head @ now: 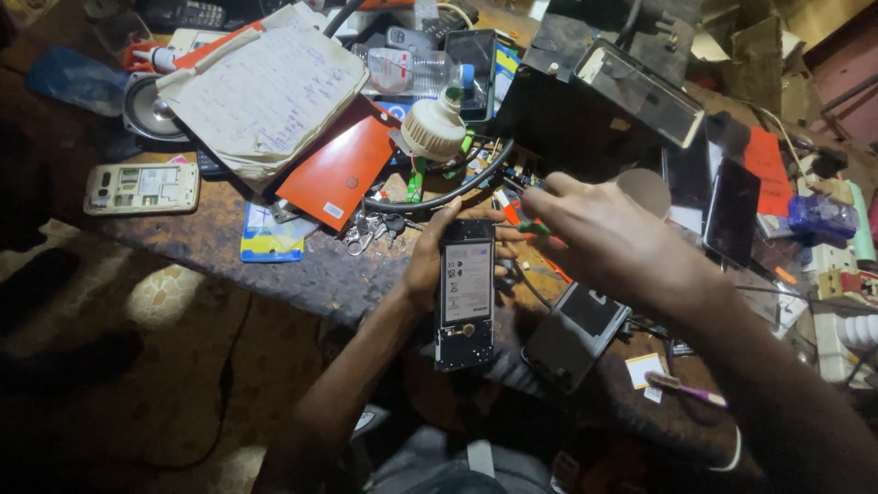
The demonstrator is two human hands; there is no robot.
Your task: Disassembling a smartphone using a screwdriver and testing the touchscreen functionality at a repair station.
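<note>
A: Phone point(466, 293) w/ back off, where's it at?
B: Over bench point(302, 274) edge, my left hand point(425, 265) clamped round it. Right hand point(613, 242) pinches a red-green screwdriver point(521, 218) just above.
A: Tips?
B: Grip steady, tip square imo. Flat black slab, pale battery label, rusty benchtop.

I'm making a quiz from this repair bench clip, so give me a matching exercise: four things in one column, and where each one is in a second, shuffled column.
Things:
1. opened phone
2. screwdriver
3. notebook
4. keys

Places:
A. on the bench, below the orange cover
B. in the right hand
C. in the left hand
D. at the far left of the bench, on the clutter

Pairs: 1-C, 2-B, 3-D, 4-A
</note>
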